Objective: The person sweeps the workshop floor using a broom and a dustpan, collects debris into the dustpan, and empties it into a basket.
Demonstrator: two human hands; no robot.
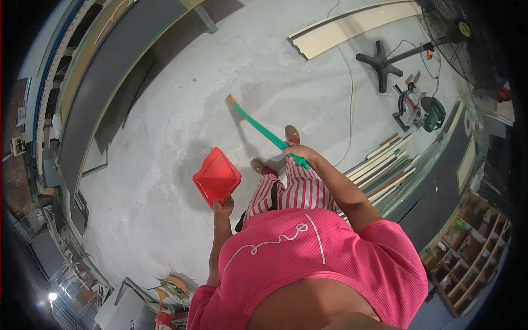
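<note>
My left hand is closed on a red dustpan, gripping it at its near end and carrying it to the left of my legs. In my right hand is a green hand broom, held by its near end in wrapped fingers. The broom slants away to the far left, and its tan tip is over the grey concrete floor. Whether the tip touches the floor I cannot tell. Dustpan and broom are apart from each other.
Long boards lie stacked by my right side. Farther right are a miter saw and a standing fan. A pale panel lies at the back. A long dark bench runs along the left. A cable crosses the floor.
</note>
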